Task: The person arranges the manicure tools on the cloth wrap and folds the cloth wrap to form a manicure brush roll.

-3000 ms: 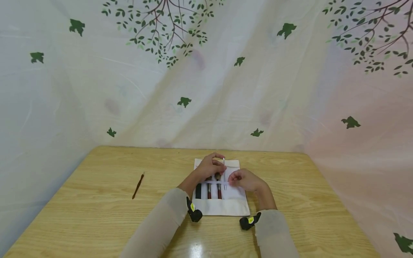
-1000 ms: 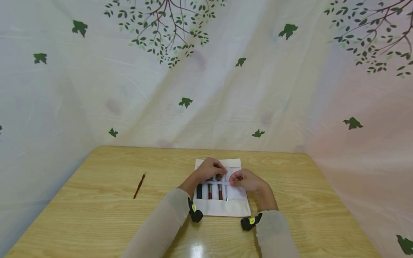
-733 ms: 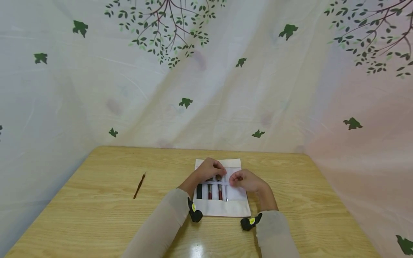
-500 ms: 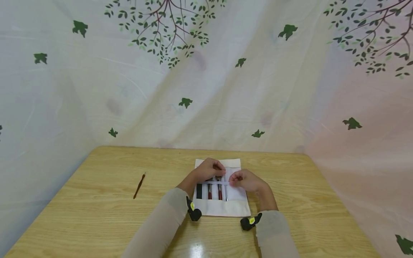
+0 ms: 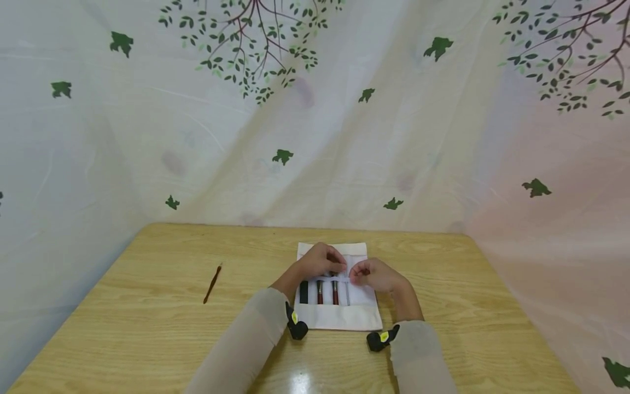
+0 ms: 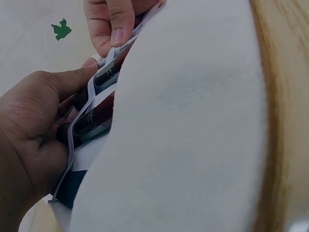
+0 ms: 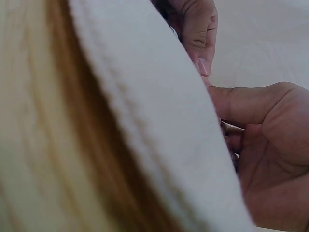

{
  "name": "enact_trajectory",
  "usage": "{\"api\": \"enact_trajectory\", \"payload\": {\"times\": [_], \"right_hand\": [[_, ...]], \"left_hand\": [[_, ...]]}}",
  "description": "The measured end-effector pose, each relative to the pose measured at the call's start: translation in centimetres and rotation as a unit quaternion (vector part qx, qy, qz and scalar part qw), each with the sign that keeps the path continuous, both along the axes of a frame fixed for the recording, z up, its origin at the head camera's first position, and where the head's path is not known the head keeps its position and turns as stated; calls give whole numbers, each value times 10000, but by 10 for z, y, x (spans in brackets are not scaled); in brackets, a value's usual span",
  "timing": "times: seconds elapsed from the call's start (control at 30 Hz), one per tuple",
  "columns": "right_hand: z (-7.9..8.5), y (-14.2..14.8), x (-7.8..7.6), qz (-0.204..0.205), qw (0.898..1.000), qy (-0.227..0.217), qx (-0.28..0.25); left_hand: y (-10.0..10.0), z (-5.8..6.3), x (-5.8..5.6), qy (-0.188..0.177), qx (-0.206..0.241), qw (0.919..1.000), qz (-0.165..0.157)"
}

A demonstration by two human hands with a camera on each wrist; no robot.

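A white fabric tool roll (image 5: pixel 339 318) lies open on the table. Held in it side by side are a dark flat piece (image 5: pixel 304 293) and two brushes with reddish-brown handles (image 5: pixel 336 294), crossed by a pale elastic band (image 6: pixel 71 137). Farther right in the roll is a thin silver rod-like tool (image 5: pixel 348 294), its lower end at the pocket edge. My left hand (image 5: pixel 321 260) pinches this tool near its upper end, partly hiding the brush heads. Close beside it, the thumb and fingertips of my right hand (image 5: pixel 375 274) pinch the elastic band.
A slim brown wooden tool with a pale tip (image 5: pixel 213 284) lies apart on the left of the wooden table (image 5: pixel 147 328). Behind the table's far edge hangs a pale curtain (image 5: pixel 325 180) with leaf prints. Both wrists wear small black cameras.
The silver tool has slid down through the band toward the pocket, then shifted slightly right. My left hand came down with it. My right hand stays nearly still at the band.
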State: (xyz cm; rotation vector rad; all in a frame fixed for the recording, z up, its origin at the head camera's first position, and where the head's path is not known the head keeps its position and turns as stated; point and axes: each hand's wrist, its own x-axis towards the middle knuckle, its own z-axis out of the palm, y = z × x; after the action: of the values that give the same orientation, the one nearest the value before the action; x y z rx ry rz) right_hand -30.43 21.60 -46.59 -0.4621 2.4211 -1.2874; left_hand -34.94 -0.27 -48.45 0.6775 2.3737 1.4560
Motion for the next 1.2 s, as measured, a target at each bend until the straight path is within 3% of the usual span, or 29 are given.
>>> {"api": "enact_trajectory", "payload": {"times": [0.2, 0.5, 0.77, 1.2], "right_hand": [[-1, 1, 0, 138, 9999, 76, -41], [-2, 1, -1, -74, 10000, -28, 28], [0, 4, 1, -26, 9996, 256, 80], [5, 24, 4, -372, 9970, 622, 268]], "left_hand": [[0, 0, 0, 167, -79, 9997, -148], [-1, 0, -1, 260, -114, 9992, -296], [-1, -2, -1, 281, -82, 9991, -318], [-2, -1, -1, 392, -243, 9985, -280]]}}
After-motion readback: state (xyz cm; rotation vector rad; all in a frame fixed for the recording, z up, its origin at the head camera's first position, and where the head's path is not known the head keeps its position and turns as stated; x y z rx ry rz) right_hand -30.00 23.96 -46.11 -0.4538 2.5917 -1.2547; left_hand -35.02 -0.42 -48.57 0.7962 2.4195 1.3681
